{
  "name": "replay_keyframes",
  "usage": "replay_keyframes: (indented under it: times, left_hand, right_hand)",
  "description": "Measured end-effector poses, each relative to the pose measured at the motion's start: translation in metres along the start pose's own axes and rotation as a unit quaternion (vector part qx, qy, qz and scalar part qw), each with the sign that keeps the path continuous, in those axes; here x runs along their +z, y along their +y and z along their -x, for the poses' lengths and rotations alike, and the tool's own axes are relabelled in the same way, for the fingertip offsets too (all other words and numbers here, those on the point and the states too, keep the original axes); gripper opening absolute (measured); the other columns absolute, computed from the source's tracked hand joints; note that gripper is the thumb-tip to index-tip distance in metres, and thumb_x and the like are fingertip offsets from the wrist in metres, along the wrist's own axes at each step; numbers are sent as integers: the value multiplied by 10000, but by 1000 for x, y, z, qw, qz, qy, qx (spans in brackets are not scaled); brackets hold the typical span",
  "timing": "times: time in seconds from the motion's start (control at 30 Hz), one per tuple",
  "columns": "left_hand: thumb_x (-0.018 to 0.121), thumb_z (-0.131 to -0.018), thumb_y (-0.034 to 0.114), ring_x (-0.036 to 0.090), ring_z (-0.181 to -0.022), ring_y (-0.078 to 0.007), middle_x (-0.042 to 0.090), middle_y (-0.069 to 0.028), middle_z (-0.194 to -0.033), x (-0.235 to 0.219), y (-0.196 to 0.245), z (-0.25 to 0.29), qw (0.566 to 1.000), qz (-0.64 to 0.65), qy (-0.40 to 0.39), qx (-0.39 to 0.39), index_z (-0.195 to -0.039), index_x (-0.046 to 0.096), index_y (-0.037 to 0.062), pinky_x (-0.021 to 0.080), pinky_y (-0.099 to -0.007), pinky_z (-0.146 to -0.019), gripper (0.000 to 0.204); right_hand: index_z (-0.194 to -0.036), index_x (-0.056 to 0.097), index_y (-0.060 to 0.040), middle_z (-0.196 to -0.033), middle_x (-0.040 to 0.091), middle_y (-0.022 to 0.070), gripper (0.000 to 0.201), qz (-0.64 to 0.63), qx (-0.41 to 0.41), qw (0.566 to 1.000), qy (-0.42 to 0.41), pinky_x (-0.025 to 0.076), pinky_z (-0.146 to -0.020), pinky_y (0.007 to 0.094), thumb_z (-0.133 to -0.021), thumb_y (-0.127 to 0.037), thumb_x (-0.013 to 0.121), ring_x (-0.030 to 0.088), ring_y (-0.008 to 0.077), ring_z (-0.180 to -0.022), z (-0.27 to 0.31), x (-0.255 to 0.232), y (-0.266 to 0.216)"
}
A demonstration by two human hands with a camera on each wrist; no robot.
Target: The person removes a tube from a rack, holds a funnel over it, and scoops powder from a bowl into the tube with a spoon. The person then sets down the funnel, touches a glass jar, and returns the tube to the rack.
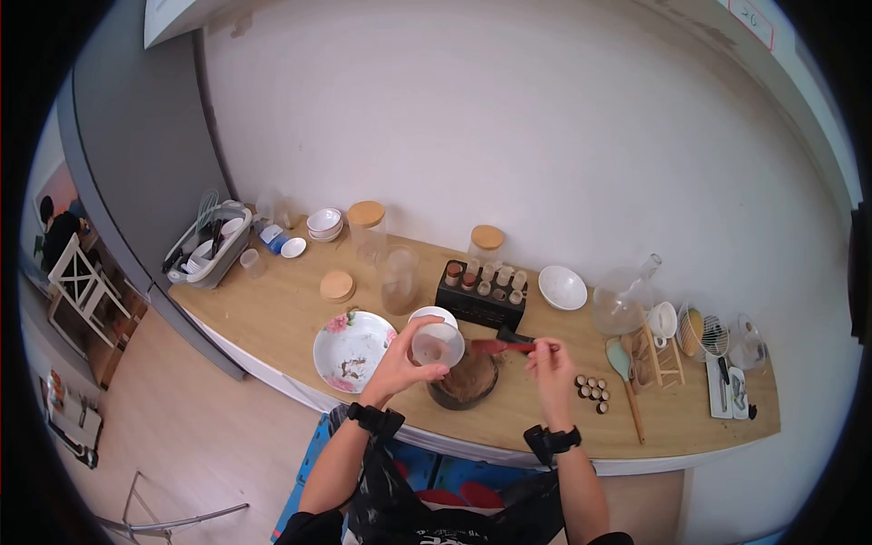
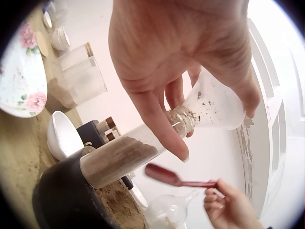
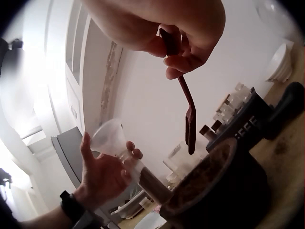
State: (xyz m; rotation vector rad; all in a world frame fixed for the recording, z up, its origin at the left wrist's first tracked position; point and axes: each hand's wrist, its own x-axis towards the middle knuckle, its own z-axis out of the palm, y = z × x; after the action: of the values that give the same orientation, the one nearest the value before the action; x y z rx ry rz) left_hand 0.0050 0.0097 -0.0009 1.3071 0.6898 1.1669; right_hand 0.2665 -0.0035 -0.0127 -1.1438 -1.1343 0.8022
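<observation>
My left hand [image 1: 413, 363] grips a small glass tube [image 2: 124, 160] partly filled with brown powder, tilted over a dark bowl [image 1: 465, 381] of the same powder. A clear plastic funnel [image 2: 214, 102] sits in the tube's mouth, and my fingers [image 2: 162, 124] wrap around the neck. My right hand [image 1: 543, 348] pinches the handle of a red scoop [image 1: 504, 346], held level just right of the funnel and above the bowl. In the right wrist view the scoop [image 3: 188, 109] hangs blade-down over the bowl [image 3: 224, 191], apart from the funnel [image 3: 108, 137].
On the wooden counter [image 1: 282, 313] lie a floral plate [image 1: 350, 350] left of the bowl, a black rack of vials [image 1: 481, 295] behind it, glass jars [image 1: 400, 277], a white bowl [image 1: 562, 286], a glass flask [image 1: 625, 300], small corks [image 1: 592, 392] and a dish rack [image 1: 211, 243].
</observation>
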Motion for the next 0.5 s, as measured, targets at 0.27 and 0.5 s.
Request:
replay_keyframes:
  times: [0.27, 0.5]
  left_hand:
    - [822, -666, 152, 518, -1081, -172, 496, -47, -1189, 0, 1, 0, 1000, -8, -7, 2, -1269, 455, 95, 508, -308, -813, 709]
    - [824, -660, 151, 518, -1083, -175, 488, -51, -1205, -1, 0, -2, 1000, -17, 1, 25, -1275, 452, 93, 508, -307, -815, 721]
  right_hand:
    - [-977, 589, -2, -703, 599, 28, 208, -40, 124, 991, 6, 394, -470, 198, -923, -202, 594, 556, 75, -553, 32, 15, 59]
    - [-1151, 510, -11, -661, 566, 90, 500, 243, 48, 969, 20, 448, -540, 345, -742, -172, 749, 549, 213, -541, 74, 31, 35]
